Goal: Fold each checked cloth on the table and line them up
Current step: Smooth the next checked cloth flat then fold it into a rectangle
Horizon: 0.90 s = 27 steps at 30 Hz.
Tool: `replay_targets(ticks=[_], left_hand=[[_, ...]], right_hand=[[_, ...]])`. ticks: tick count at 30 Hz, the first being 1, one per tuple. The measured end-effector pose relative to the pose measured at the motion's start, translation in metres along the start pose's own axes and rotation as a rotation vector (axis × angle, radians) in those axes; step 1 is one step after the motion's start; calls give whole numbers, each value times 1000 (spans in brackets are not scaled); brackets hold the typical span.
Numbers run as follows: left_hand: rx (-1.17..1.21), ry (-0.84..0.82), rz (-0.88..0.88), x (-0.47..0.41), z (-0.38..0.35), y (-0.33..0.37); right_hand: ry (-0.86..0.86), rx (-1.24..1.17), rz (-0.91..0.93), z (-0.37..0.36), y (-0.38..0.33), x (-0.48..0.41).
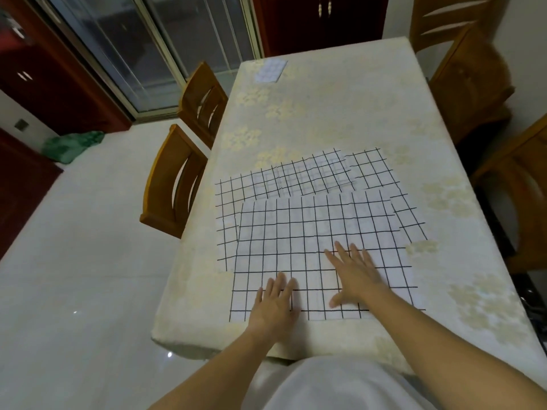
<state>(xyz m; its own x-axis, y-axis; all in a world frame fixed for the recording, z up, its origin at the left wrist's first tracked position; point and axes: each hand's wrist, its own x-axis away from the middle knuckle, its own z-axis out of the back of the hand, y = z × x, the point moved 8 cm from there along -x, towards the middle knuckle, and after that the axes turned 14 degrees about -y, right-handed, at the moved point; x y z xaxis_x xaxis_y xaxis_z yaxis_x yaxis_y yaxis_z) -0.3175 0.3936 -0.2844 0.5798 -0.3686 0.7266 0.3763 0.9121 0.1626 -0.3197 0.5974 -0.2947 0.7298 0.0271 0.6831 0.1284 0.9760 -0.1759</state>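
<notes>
Several white cloths with a black check overlap in the middle of the table. The top cloth (310, 232) lies flat nearest me. My left hand (273, 303) rests flat with straight fingers on its near edge. My right hand (355, 273) presses flat on the same cloth, fingers spread, a little farther in. Beneath it a second cloth (228, 202) shows at the left, a third (310, 176) lies behind, slightly rumpled, and another (381, 176) sticks out at the right. A small folded checked cloth (270, 70) sits at the table's far left corner.
The table (340, 113) wears a cream floral tablecloth. Two wooden chairs (174, 184) stand along its left side and more chairs (470, 84) on the right. A green bag (71, 145) lies on the tiled floor at left.
</notes>
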Motion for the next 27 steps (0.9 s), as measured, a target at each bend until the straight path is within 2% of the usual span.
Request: replay_targets(ticks=[3,8,16,22,27], left_hand=[[-23,-16,-21,-5,4,5],[-2,-8,-96,-20,19,18],[-103,-27,-106,-45,35,16],[-81,131,-127,-64,65,17],[-44,18,-152,-96,83,26]], right_hand=[[37,1,-22,14,9,0],[102,-54,107,12,-24,-3],[86,5,72,-7,-30,-14],[357,-100,133,49,-47,-21],[218,-28,27,43,-20,-56]])
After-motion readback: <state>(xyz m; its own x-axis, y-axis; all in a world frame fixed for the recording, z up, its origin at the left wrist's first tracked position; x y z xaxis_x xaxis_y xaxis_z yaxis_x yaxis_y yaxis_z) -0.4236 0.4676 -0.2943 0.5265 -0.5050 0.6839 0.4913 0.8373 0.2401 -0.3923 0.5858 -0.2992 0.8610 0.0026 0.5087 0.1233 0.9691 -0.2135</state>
